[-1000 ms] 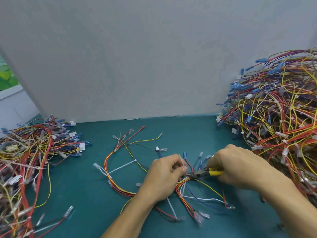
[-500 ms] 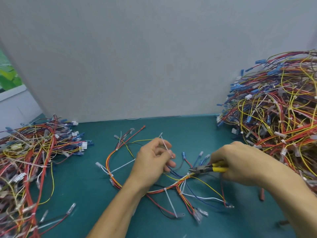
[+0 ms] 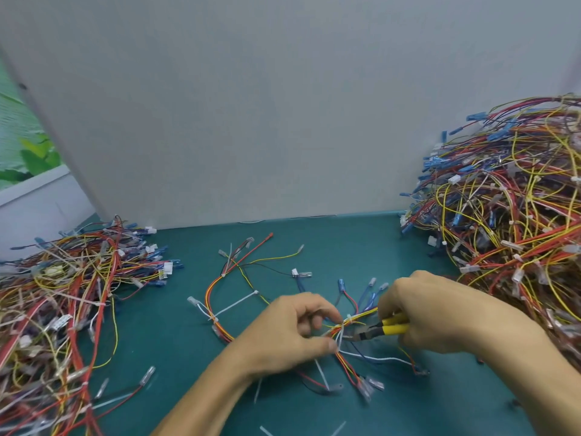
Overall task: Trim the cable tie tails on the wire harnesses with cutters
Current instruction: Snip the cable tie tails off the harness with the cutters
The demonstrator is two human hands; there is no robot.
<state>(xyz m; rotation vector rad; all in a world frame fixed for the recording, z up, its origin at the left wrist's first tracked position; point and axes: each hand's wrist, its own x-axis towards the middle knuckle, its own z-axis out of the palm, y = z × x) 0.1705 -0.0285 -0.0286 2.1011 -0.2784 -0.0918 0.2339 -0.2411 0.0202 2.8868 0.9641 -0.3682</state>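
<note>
Left grip [image 3: 289,335]: pinches wire harness [image 3: 348,369] beside its white cable tie tail [image 3: 339,339], low over teal counter [image 3: 176,341]. Right grip [image 3: 440,316]: clenched round yellow-handled cutters [image 3: 377,331], whose nose sits at the tail, just right of the left grip. Harness piles [image 3: 63,294] flank both.

This looks like a workbench in a wire-harness assembly workshop. A teal mat [image 3: 345,247] covers the bench, and a plain grey partition [image 3: 251,105] closes it at 12 o'clock. A high heap of harnesses [image 3: 518,215] with coloured wires fills 3 o'clock, and a lower pile [image 3: 63,294] lies at 9 o'clock. At the centre are a single harness [image 3: 224,274] and yellow-handled cutters [image 3: 374,332]. Some cut white tie tails [image 3: 265,431] lie at 6 o'clock.
</note>
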